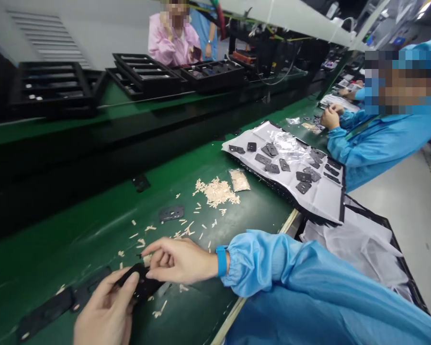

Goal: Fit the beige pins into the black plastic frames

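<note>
My left hand (pixel 106 306) grips a thin black plastic plate (pixel 143 285) with small holes, thumb on top. Against the plate's right corner rests the thumb of my right hand (pixel 183 261); its index finger reaches over the far edge and the other fingers curl in. Anything small inside those curled fingers is hidden. Pale narrow strips (pixel 188 230) lie scattered just beyond my right hand. To the left, two more black plates (pixel 45 314) lie flat on the green bench, partly behind my left hand. Another black plate (pixel 171 213) sits farther out.
A heap of pale strips (pixel 218 191) lies beside a clear bag of strips (pixel 240 180). A paper-lined tray (pixel 323 203) holds several black parts and clear film. Black divided trays (pixel 143 72) stand on the raised shelf. At the right, a co-worker in blue (pixel 384 139) handles parts.
</note>
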### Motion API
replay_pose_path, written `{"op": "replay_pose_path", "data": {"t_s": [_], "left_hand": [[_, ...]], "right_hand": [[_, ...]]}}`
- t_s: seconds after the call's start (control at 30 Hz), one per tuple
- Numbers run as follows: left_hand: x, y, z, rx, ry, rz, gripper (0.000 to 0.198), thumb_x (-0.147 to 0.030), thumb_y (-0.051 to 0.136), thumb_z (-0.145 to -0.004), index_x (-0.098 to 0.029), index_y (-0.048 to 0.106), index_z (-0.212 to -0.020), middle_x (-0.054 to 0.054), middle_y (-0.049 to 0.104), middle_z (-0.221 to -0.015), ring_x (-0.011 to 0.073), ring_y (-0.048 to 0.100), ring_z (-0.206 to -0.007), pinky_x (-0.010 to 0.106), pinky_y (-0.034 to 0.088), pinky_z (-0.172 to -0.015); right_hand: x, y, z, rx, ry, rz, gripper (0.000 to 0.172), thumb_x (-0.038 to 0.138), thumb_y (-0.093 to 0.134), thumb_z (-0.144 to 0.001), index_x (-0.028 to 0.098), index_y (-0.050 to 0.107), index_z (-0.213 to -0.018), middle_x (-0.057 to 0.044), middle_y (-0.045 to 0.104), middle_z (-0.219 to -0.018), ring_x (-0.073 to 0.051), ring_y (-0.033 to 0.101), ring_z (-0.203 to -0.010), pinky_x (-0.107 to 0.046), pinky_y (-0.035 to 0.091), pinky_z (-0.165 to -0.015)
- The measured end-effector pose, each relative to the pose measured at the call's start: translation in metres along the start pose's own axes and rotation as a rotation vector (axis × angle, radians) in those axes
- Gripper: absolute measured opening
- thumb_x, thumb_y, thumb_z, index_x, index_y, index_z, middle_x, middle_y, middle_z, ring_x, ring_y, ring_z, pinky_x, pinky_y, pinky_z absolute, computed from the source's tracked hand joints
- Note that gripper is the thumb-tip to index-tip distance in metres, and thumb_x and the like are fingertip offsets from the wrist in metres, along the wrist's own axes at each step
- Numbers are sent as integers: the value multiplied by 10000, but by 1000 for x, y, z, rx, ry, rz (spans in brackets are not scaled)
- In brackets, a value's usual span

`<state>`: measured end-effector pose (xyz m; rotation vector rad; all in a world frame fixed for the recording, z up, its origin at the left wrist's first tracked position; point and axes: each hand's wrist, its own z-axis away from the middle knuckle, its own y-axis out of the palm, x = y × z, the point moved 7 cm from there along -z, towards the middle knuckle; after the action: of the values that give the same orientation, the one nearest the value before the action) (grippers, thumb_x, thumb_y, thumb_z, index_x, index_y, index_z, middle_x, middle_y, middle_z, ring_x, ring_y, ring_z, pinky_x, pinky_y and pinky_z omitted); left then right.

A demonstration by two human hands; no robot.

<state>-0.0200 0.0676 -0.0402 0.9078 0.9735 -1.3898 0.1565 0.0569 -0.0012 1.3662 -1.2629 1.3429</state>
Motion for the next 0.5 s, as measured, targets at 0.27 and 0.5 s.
{"op": "replay_pose_path", "data": {"t_s": [0.27,0.5], "left_hand": [[-9,20,11,47,-73,109,444,-423,848,-707,-220,722,-1081,33,733,-1080,174,682,-925,201,531,-678],[-13,29,9,79,101,150,363,-306,750,-784,-166,707,-1116,97,746,-1155,214,708,-1076,327,569,-941]], "right_hand": [[1,-13,1,-96,121,-50,301,357,716,-829,211,627,-1076,8,671,-830,-117,585,-639,-245,489,-599],[1,-23,6,-130,208,72,142,335,646,-836,199,610,-822,29,596,-655,-104,522,-573,-225,440,-543]]}}
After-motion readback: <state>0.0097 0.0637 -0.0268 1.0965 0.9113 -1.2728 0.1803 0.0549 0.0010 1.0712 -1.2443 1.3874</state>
